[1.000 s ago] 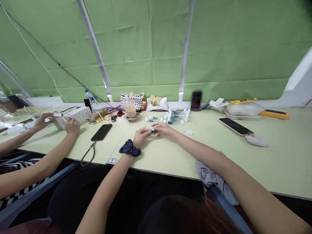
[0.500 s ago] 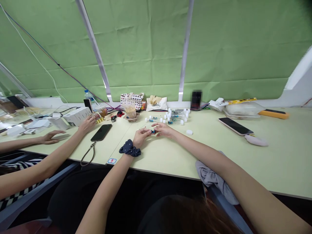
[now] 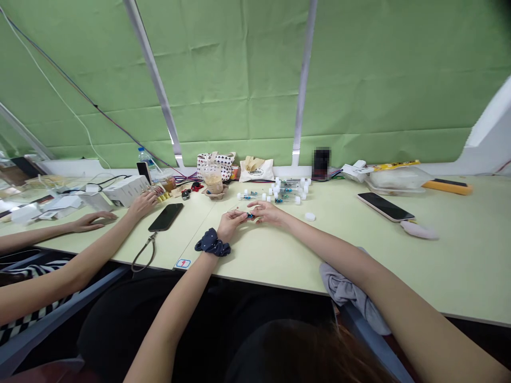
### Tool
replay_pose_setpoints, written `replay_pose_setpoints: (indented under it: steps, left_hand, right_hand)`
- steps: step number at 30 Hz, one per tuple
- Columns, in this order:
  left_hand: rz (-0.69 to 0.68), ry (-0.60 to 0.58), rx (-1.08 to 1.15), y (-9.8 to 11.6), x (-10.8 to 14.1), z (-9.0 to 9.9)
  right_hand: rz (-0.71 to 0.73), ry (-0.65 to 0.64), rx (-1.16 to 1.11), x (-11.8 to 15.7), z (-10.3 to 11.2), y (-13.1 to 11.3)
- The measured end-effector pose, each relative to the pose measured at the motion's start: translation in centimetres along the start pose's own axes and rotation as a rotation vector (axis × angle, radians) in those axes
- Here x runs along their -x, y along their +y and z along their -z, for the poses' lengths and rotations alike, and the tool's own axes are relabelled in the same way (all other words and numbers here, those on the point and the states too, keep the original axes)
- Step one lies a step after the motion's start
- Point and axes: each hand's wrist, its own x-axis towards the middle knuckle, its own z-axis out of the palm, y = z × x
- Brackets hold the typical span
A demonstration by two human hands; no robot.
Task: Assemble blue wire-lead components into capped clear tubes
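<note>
Both my hands meet over the table's middle around a small blue and dark piece [image 3: 250, 215], too small to name. My left hand [image 3: 230, 223], with a dark dotted scrunchie [image 3: 213, 242] at the wrist, pinches it from the left. From the other side, the fingers of my right hand [image 3: 268, 213] close on the same piece. Just beyond my hands lie several clear tubes [image 3: 287, 191] with white caps and blue-green bits inside. A loose white cap [image 3: 310, 216] rests to the right of my right hand.
A phone with a strap [image 3: 166, 217] lies left; another phone [image 3: 385, 206] lies right. A drink cup [image 3: 213, 181] and a cloth pouch [image 3: 256, 170] stand behind. At far left are a co-worker's hands [image 3: 142, 205] and a white box [image 3: 126, 190]. A plastic container [image 3: 397, 182] sits back right.
The small piece has turned slightly between my fingers, while my hands stay almost in place. The co-worker's nearer-left hand has slid a little to the right.
</note>
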Motion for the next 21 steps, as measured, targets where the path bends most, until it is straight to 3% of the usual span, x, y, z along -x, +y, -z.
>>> replay_pose_setpoints:
  steps: [21]
  left_hand:
    - [-0.004, -0.007, -0.007, 0.15, 0.02, -0.11]
  right_hand:
    - [-0.007, 0.011, 0.007, 0.09, -0.12, -0.23]
